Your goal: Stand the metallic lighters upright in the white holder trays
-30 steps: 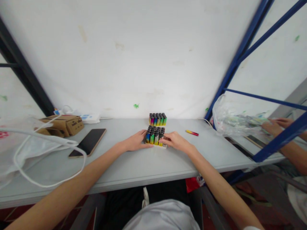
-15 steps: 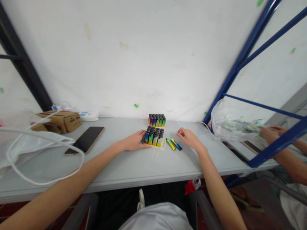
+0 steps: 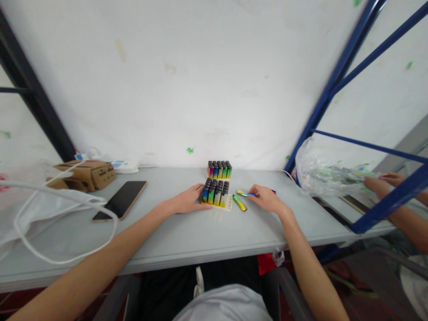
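Note:
A white tray point(image 3: 228, 206) packed with upright rainbow lighters point(image 3: 216, 192) stands on the grey table point(image 3: 187, 236). My left hand point(image 3: 187, 201) lies open against the tray's left side, fingers stretched along it. To the tray's right, my right hand point(image 3: 268, 199) is closed in a pinch on a yellow-blue lighter point(image 3: 245, 193), held just above the table. A yellow-green lighter point(image 3: 240, 203) lies loose between the tray and that hand. The tip of a red lighter point(image 3: 273, 191) shows behind my right hand. A second block of lighters point(image 3: 219, 169) stands by the wall.
A phone point(image 3: 121, 199), a cardboard box point(image 3: 88, 174), a power strip point(image 3: 124, 166) and a white bag with a cord point(image 3: 40, 209) are on the left. A clear plastic bag point(image 3: 321, 174), the blue rack frame point(image 3: 334, 89) and another person's hands point(image 3: 384, 182) are on the right.
My right hand left the tray, moved right, and two lighters came to lie beside the tray. It has now picked one of them up. My left hand stayed at the tray.

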Demonstrator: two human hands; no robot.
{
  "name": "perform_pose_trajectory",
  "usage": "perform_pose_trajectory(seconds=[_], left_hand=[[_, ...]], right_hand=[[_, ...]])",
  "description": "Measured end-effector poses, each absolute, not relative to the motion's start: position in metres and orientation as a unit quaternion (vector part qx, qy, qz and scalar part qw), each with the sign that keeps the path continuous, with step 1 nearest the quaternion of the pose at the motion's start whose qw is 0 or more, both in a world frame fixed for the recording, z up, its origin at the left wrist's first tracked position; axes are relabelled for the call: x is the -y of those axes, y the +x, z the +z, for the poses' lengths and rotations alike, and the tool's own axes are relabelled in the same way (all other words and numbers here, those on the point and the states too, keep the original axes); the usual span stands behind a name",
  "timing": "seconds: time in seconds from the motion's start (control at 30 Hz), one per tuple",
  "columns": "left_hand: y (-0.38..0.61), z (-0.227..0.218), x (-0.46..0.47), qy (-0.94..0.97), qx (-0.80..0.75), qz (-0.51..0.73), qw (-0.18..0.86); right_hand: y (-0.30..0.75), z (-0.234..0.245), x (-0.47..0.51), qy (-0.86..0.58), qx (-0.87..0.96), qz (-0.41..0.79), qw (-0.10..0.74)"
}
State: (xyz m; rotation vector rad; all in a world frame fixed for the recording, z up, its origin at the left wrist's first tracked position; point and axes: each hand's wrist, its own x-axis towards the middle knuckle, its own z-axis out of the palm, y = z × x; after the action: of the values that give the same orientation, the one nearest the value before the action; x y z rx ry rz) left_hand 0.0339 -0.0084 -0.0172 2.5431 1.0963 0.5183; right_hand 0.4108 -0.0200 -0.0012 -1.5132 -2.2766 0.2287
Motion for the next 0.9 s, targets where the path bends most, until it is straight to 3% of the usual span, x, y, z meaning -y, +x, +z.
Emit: perform_pose_trajectory(seconds=[0.13,0.27,0.43,0.6,0.9], left_hand=[[0.034,-0.017,0.008,0.89,-0.38,0.193,0.163],[0.034,-0.018,0.008,0.891,-0.373,0.2,0.161],[0.034,-0.017,0.009,0.886,-0.38,0.205,0.171],[0.034,-0.015,0.011,0.886,-0.38,0.202,0.174],[0.034,-0.015,0.011,0.889,-0.373,0.202,0.171]], right_hand=[[0.412,0.0,0.011,-0.555,0.774,0.121,0.28],[0.399,0.018,-0.002,-0.504,0.73,0.176,0.426],[0.365,0.043,-0.022,-0.36,0.617,0.399,0.575],[0.337,0.027,-0.031,-0.303,0.551,0.531,0.569],[0.323,-0.001,-0.016,-0.391,0.588,0.525,0.475]])
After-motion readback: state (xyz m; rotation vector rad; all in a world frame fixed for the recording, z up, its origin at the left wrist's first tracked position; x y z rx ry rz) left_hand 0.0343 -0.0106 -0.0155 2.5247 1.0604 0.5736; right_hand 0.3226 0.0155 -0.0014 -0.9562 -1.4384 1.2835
